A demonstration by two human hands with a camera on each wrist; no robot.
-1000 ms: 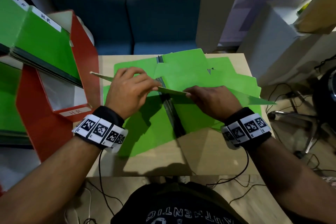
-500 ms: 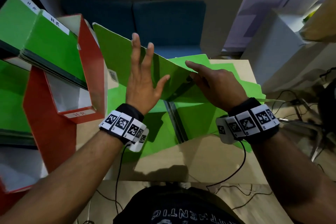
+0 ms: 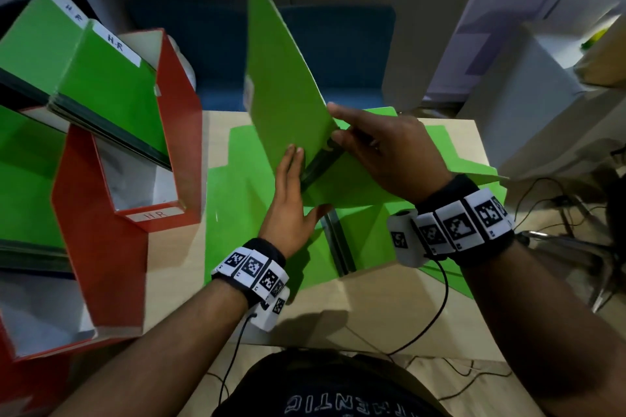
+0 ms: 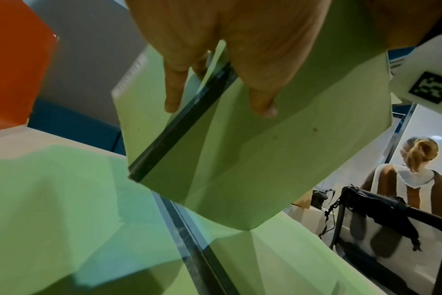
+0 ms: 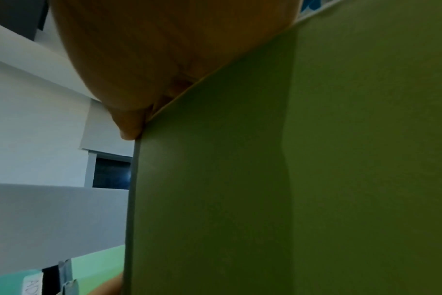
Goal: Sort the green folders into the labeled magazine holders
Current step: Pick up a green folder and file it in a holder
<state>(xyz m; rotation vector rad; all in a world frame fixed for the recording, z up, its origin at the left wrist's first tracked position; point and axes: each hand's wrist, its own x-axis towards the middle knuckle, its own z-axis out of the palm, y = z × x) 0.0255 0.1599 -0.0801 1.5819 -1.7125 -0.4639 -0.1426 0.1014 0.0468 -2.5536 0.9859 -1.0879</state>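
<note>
Matt green card on the lifted folder (image 3: 284, 85), dark glossy spine strip (image 4: 179, 123); pale smooth wood-look table (image 3: 389, 301); red matt cardboard magazine holder (image 3: 176, 125).

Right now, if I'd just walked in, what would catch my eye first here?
Probably the bright green folder held half open in mid-air above the wooden table, the left hand flat against one cover and the right hand gripping its other side. To the left stand red magazine holders, one labeled HR and already holding green folders tagged HR. More green folders lie spread on the table.

Half-open green folder (image 3: 284, 91) raised above flat green folders (image 3: 237, 213).
</note>
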